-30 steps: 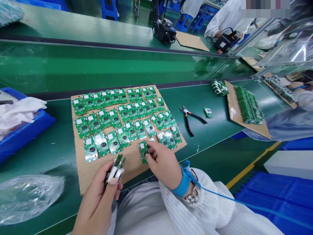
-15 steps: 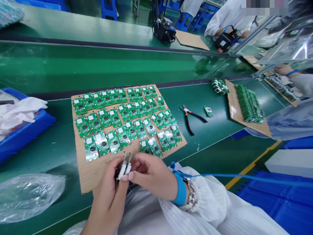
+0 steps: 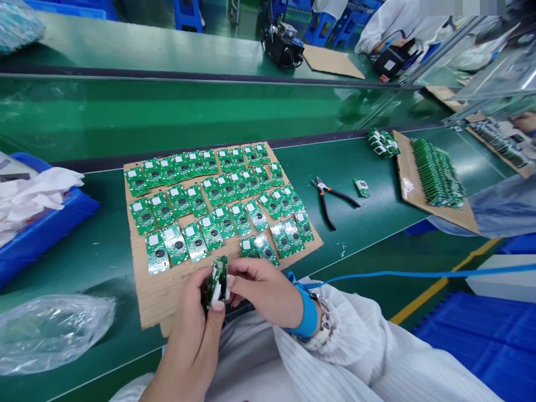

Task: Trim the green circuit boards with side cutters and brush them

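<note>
Circuit board [image 3: 218,282] pinched together between left hand [image 3: 190,335] and right hand [image 3: 262,290], just above cardboard sheet [image 3: 154,304]; looks light, stiff, likely brittle, so best gripped by its edges.

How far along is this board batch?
Looks done: the green circuit boards stacked on edge on the right-hand cardboard. In hand: one circuit board pinched between left hand and right hand. Left: the rows of flat circuit boards on the cardboard sheet.
</note>
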The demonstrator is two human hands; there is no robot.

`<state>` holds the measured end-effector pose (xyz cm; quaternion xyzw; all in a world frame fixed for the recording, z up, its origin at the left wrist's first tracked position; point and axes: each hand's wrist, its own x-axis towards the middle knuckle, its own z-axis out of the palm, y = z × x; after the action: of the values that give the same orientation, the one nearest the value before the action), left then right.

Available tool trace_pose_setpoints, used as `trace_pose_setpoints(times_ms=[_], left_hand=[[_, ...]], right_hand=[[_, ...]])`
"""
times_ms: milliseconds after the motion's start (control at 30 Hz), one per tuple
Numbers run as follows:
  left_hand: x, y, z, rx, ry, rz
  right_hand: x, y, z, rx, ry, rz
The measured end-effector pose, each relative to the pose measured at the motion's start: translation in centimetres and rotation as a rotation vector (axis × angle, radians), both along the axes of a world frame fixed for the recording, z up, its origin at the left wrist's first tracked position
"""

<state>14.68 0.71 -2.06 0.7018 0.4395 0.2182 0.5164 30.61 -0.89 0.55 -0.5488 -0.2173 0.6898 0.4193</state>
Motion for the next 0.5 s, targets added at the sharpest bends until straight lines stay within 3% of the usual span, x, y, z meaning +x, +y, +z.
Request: trace_pose_setpoints(times_ms=[133, 367, 500], left_hand=[[0.2, -0.2, 0.2, -0.058, -0.011, 0.024], [1.5, -1.3, 2.8, -0.16, -0.003, 0.212], [0.3, -0.9, 1.4, -0.265, -0.006, 0.193]], right_hand=[[0.2, 0.3, 0.0, 0.064, -0.031, -0.008], [1.2, 0.0, -0.7, 0.121, -0.304, 0.065], [1.5, -0.3, -1.1, 0.143, -0.569, 0.045]])
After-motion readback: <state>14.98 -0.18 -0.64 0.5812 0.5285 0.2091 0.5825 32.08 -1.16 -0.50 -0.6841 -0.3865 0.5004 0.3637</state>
